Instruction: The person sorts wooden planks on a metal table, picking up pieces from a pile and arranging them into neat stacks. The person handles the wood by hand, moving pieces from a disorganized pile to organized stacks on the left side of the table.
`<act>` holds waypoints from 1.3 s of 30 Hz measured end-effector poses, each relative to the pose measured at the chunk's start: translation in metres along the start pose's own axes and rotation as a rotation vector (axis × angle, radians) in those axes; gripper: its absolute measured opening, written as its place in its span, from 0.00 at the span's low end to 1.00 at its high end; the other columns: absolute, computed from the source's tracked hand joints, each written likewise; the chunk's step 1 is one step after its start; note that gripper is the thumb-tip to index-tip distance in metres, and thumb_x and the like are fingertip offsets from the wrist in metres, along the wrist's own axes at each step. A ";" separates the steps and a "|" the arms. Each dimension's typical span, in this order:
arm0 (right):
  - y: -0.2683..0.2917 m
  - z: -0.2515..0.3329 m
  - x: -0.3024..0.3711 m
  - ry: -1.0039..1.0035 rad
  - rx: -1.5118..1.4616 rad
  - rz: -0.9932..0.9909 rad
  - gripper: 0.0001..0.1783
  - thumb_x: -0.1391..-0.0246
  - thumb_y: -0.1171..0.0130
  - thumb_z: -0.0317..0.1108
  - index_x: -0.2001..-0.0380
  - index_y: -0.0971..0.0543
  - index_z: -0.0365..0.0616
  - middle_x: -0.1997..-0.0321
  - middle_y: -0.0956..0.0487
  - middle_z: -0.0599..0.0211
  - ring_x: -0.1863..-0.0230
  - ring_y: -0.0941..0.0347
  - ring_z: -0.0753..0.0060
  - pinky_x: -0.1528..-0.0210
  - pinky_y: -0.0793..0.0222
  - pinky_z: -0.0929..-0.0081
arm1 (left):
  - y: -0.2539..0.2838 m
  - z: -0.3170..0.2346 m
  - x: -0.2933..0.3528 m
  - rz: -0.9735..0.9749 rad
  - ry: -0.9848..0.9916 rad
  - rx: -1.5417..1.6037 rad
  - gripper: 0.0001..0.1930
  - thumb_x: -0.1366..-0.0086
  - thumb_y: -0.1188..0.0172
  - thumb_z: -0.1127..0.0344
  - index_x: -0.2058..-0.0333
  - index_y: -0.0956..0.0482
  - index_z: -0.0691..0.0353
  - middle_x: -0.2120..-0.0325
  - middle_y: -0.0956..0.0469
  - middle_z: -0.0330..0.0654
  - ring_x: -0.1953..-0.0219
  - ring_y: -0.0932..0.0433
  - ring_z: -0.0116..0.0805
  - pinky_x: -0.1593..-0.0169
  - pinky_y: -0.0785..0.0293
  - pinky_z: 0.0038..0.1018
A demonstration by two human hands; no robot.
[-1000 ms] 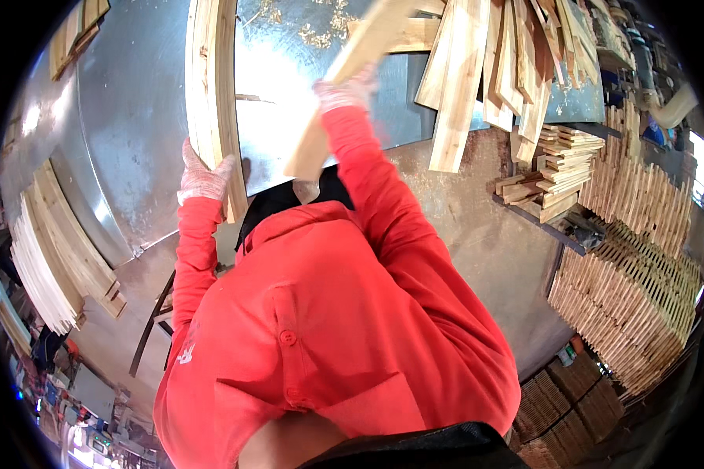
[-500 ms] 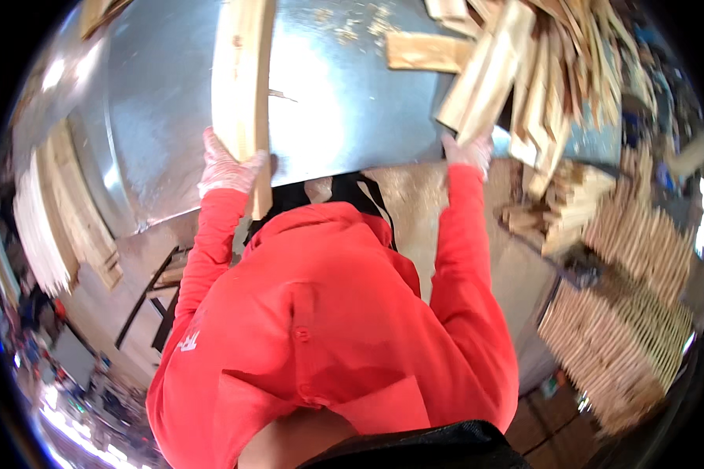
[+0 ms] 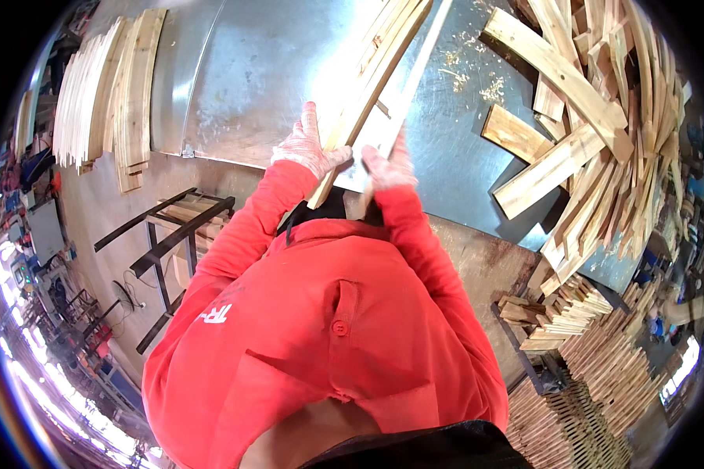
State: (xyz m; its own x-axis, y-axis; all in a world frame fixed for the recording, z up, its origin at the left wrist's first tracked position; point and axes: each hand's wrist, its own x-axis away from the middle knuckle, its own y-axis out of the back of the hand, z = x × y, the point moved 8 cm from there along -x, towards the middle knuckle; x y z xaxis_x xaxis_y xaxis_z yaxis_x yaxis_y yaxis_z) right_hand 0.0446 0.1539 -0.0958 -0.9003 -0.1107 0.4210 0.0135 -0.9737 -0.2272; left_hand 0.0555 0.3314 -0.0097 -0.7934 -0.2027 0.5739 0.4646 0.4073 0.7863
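My left hand [image 3: 308,150], in a thin see-through glove, is closed on the near end of a wooden board [image 3: 371,74], its thumb across the edge. More than one layer of wood seems to lie in that grip. Just to the right, my right hand [image 3: 391,166], gloved too and slightly blurred, is closed at the near end of a pale wooden strip [image 3: 421,66]. The strip slants away beside the board, with a narrow gap between them. Both pieces reach over the shiny metal tabletop [image 3: 250,86] and run out at the top of the view.
A big loose heap of boards [image 3: 594,176] covers the table's right side, near scattered wood shavings [image 3: 493,90]. Neatly stacked boards [image 3: 133,94] stand at the far left. A black metal frame [image 3: 184,232] is below the table on the left; stacked slats [image 3: 610,367] fill the lower right.
My right hand has come from the heap on the right to beside my left hand, with a strip in it. The view has turned, and the board in my left hand now slants rightward.
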 end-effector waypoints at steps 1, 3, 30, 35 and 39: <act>-0.007 0.016 -0.003 -0.059 0.730 -0.137 0.53 0.51 0.36 0.47 0.30 0.55 0.46 0.42 0.30 0.42 0.43 0.30 0.44 0.41 0.35 0.58 | -0.002 0.008 -0.002 -0.003 -0.006 0.022 0.62 0.53 0.37 0.34 0.31 0.63 0.59 0.42 0.36 0.61 0.45 0.28 0.55 0.44 0.30 0.39; -0.039 0.039 -0.007 -0.040 0.533 0.031 0.54 0.51 0.37 0.52 0.30 0.55 0.48 0.44 0.28 0.42 0.44 0.29 0.43 0.40 0.34 0.61 | -0.006 0.021 -0.008 0.009 -0.107 0.178 0.62 0.55 0.34 0.34 0.31 0.62 0.57 0.42 0.34 0.61 0.45 0.28 0.54 0.45 0.30 0.38; -0.039 0.075 -0.036 -0.241 1.140 0.007 0.33 0.44 0.48 0.55 0.47 0.33 0.37 0.45 0.28 0.40 0.52 0.26 0.41 0.48 0.31 0.57 | 0.051 0.144 -0.028 -0.106 0.050 0.226 0.57 0.54 0.34 0.35 0.34 0.51 0.63 0.45 0.30 0.59 0.46 0.26 0.51 0.45 0.29 0.35; -0.141 0.018 -0.051 0.112 1.058 0.254 0.29 0.42 0.49 0.53 0.49 0.31 0.39 0.51 0.24 0.43 0.56 0.24 0.44 0.55 0.27 0.58 | 0.042 0.089 0.014 -0.179 0.027 -0.041 0.58 0.52 0.37 0.37 0.32 0.58 0.60 0.36 0.46 0.59 0.35 0.41 0.54 0.38 0.38 0.42; -0.119 -0.024 -0.054 -0.282 0.187 0.374 0.25 0.40 0.48 0.52 0.50 0.30 0.41 0.61 0.24 0.56 0.64 0.24 0.65 0.62 0.24 0.67 | 0.034 0.109 0.007 -0.106 0.117 0.109 0.54 0.51 0.36 0.48 0.31 0.59 0.55 0.37 0.43 0.58 0.37 0.38 0.53 0.37 0.40 0.42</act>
State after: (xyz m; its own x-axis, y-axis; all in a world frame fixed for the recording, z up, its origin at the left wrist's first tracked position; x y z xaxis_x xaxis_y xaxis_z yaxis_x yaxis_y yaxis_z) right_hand 0.0814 0.2800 -0.1122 -0.6668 -0.4830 0.5675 0.4136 -0.8733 -0.2573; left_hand 0.0223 0.4409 -0.0040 -0.7815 -0.3491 0.5171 0.3305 0.4712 0.8178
